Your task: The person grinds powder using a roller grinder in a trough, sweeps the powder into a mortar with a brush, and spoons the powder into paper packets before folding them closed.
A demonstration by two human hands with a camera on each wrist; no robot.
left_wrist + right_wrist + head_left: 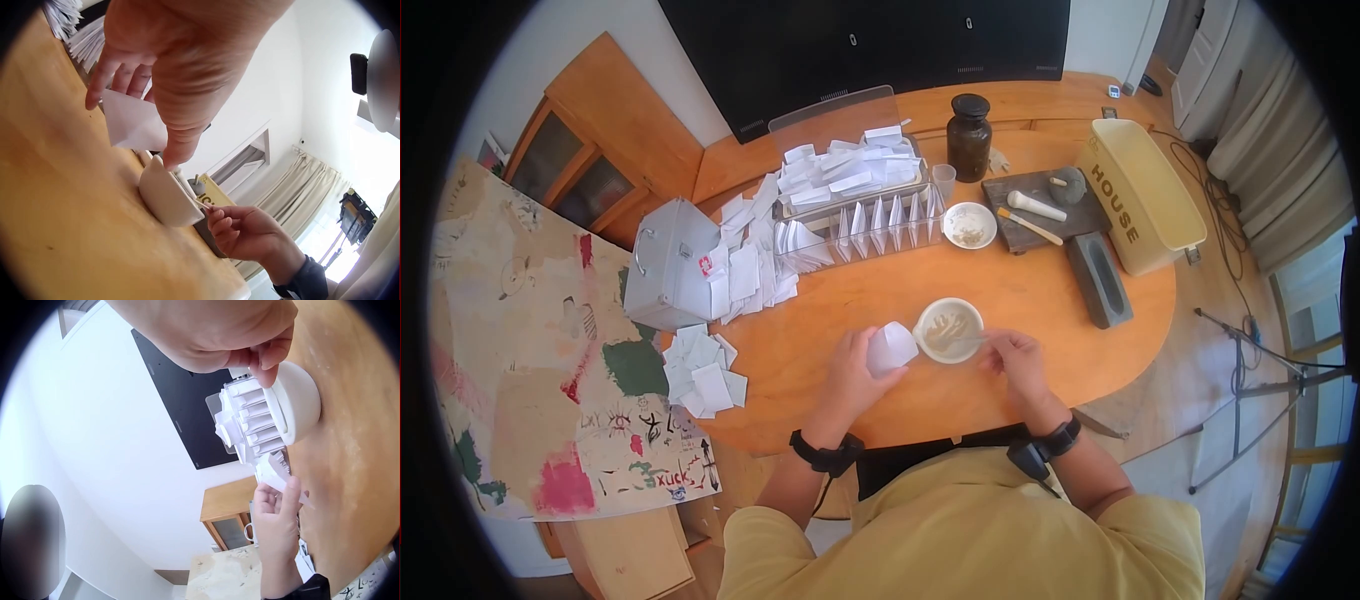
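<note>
My left hand point(852, 378) holds a folded white paper packet point(892, 347) just left of a white bowl point(165, 195). In the left wrist view, the thumb lies on one side of the paper and the fingers on the other. Pale powder point(945, 328) lies in the bowl, which stands on the table. At the bowl's right rim, my right hand point(1018, 362) pinches a thin, pale, spoon-like utensil point(972, 338). Its far end reaches into the bowl, and its tip is hard to make out.
Behind stand a clear rack point(870, 235) of paper packets and a silver case point(665, 265). Loose papers point(705, 375) lie left. Farther right are a small dish point(970, 212), dark jar point(970, 140), board with a pestle point(1036, 206), grey trough point(1098, 282) and cream HOUSE bin point(1145, 205).
</note>
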